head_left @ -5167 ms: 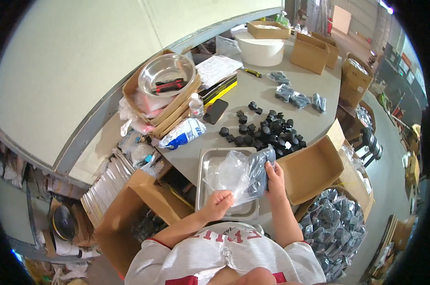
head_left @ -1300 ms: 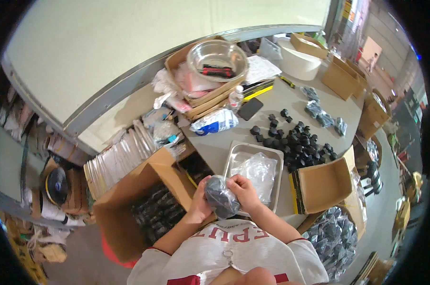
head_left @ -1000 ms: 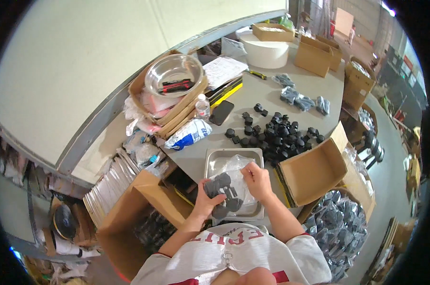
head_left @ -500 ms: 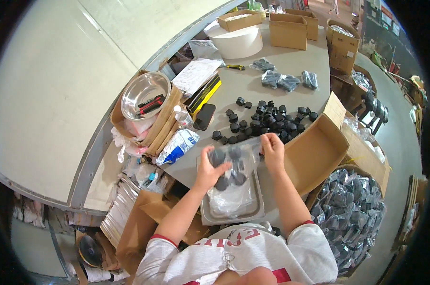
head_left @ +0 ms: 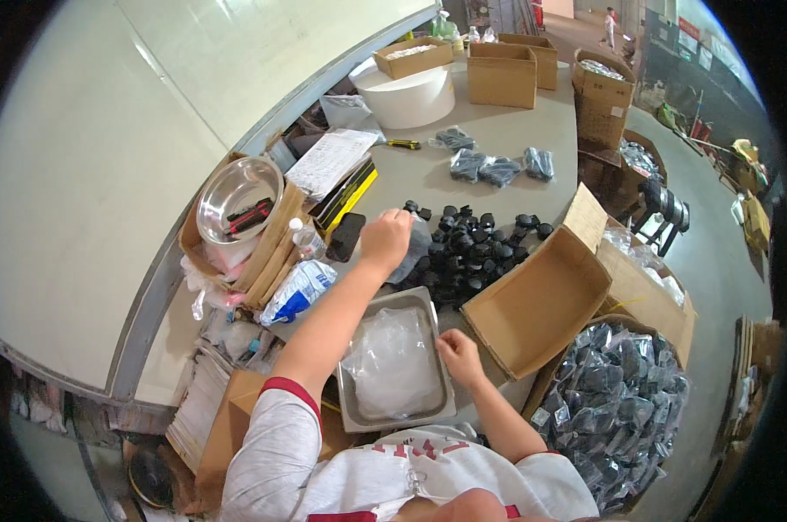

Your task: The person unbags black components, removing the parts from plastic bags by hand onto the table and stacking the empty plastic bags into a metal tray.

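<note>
My left hand [head_left: 387,239] is stretched out over the near left side of a heap of small black plastic parts [head_left: 472,248]. Its fingers are closed on a clear plastic bag [head_left: 417,246], which hangs just right of the hand; dark pieces show through it, and how many is unclear. At the right rim of a metal tray [head_left: 442,383] is my right hand [head_left: 460,355], fingers curled together; whether anything is pinched in them is hidden. Flat clear plastic bags [head_left: 395,361] lie stacked inside the tray.
An open cardboard box [head_left: 541,300] lies tilted right of the heap. Below it stands a carton of bagged black parts [head_left: 615,404]. Several filled bags [head_left: 498,171] lie farther back. At left are a phone [head_left: 345,237], a bottle [head_left: 307,239] and a steel bowl [head_left: 267,165].
My left hand has carried the bag from above the tray forward to the heap. The right hand has let go of the bag's edge and drawn back to the tray's right rim.
</note>
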### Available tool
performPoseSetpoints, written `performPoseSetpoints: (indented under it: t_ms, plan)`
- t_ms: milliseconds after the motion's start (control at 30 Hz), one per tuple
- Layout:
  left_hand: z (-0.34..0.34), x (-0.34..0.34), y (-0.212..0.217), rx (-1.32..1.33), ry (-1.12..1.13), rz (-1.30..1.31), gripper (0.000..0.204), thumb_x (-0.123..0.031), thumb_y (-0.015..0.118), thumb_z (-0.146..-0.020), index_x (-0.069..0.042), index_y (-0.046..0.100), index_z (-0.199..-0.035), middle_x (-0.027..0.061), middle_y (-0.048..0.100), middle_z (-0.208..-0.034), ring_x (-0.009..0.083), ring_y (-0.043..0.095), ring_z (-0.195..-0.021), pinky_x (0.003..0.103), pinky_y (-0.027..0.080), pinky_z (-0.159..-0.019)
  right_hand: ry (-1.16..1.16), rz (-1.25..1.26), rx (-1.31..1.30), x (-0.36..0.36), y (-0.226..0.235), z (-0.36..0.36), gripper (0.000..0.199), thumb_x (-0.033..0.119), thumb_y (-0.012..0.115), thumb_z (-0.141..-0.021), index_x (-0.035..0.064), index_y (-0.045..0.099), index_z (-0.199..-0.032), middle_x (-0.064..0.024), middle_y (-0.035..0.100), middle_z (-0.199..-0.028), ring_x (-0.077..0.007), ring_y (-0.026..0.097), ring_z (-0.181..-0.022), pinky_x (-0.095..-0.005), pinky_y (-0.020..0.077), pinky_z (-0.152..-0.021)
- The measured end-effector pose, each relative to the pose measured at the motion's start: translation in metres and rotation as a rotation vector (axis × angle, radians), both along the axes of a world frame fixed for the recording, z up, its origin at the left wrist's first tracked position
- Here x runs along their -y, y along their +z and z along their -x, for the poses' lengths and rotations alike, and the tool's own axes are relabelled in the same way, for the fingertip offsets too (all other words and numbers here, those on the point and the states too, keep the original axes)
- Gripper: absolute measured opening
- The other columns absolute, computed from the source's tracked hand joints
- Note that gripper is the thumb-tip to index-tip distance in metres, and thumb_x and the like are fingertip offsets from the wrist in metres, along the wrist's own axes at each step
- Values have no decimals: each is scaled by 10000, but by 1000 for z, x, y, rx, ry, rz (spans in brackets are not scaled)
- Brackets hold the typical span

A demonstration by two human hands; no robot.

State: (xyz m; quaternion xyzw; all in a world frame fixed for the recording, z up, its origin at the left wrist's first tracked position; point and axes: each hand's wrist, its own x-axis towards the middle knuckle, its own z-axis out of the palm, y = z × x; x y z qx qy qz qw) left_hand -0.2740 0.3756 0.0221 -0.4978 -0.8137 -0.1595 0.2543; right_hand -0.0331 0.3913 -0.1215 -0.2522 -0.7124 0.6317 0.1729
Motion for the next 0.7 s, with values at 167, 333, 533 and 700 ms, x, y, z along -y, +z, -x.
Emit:
performPoseSetpoints:
  t_ms: [167,333,533,700]
  plan:
    - [1,-3,16,-11,24,-204,147,-196,545,-879,-79,549,-790,91,608,-762,272,610,-668,367,490,-556,86,13,65,4,5,-3,192,163,627,-826,-8,592,-907,-112,623,-742,-167,571,-650,-292,465,-625]
    - [-6,-8,48,-16,-54,-629,104,-123,532,-886,-33,569,-851,131,569,-657,326,557,-570,393,424,-497,110,12,79,-1,12,5,198,177,631,-823,-3,600,-900,-116,627,-746,-172,583,-664,-295,468,-630]
    - [10,-20,19,22,9,-470,115,-141,530,-877,-61,548,-798,122,598,-668,333,588,-579,395,459,-499,145,-3,86,11,10,17,200,182,631,-822,0,607,-902,-129,638,-778,-185,605,-692,-307,479,-654]
    - [0,-40,-18,-84,-76,-358,138,-203,521,-888,-84,549,-823,111,603,-659,313,595,-573,408,472,-511,229,-46,114,16,12,9,192,181,626,-822,4,613,-896,-154,635,-801,-232,617,-716,-316,485,-676]
